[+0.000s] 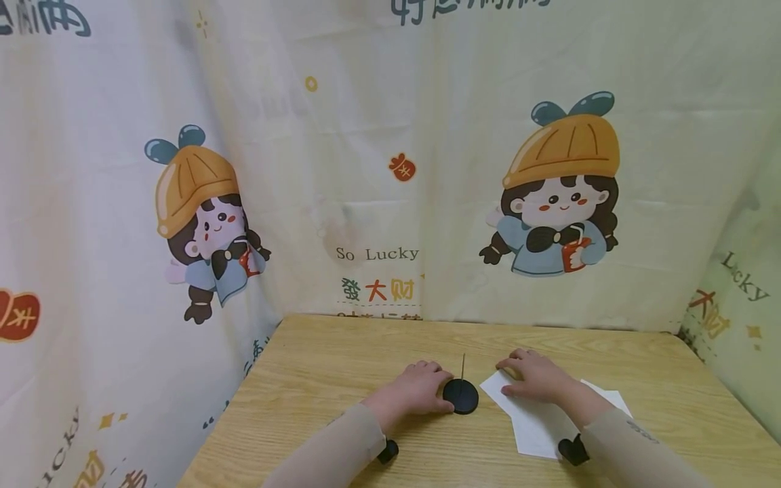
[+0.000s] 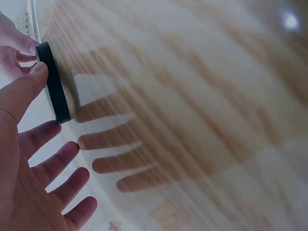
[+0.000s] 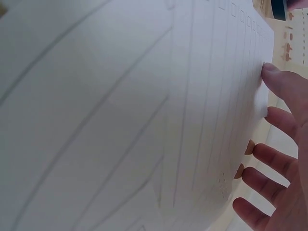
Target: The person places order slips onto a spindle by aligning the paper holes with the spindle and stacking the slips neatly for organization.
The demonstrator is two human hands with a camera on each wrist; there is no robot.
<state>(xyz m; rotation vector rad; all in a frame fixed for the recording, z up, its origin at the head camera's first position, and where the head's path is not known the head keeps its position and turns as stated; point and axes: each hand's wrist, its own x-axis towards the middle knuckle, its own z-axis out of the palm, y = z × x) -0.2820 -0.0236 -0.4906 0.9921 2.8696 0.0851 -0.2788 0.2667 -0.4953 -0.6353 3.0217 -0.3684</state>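
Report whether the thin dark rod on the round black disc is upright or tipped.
Upright: the head view shows the rod rising from the disc, which lies flat on the wooden table.

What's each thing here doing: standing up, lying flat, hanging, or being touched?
Black disc: lying flat on the table, not tipped up.
Thin rod: standing up from the disc.
White paper: lying on the table, partly hidden by the right arm.
Left hand: touching the disc's edge.
Right hand: touching the paper.
Curtain: hanging behind the table.
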